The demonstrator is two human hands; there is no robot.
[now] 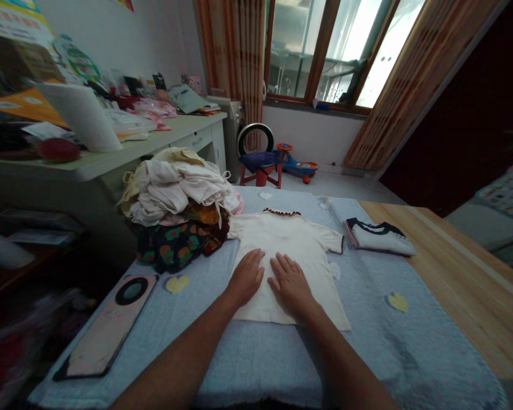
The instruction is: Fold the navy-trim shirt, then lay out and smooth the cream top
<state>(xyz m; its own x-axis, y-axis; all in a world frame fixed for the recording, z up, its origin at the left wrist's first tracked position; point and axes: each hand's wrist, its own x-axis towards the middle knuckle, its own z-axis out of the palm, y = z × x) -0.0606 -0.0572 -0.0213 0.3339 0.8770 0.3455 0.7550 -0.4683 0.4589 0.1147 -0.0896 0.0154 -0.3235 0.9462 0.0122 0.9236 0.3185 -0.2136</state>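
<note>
A white short-sleeved shirt (293,239) with dark trim at the neck and sleeve lies spread flat on a light blue cloth (256,364), its collar away from me. My left hand (247,277) rests on the left part of the shirt, fingers stretched forward. Beside it, my right hand (291,286) lies flat on the middle of the shirt with its fingers slightly spread. Neither hand grasps the fabric. The shirt's left sleeve touches a heap of crumpled clothes (175,188).
A folded garment (380,236) with dark trim sits at the right. On the left lies a phone (111,327) in a pink case. The wooden tabletop (461,262) shows beyond the cloth. A cluttered desk (162,145) stands at left; a red stool (261,173) is behind.
</note>
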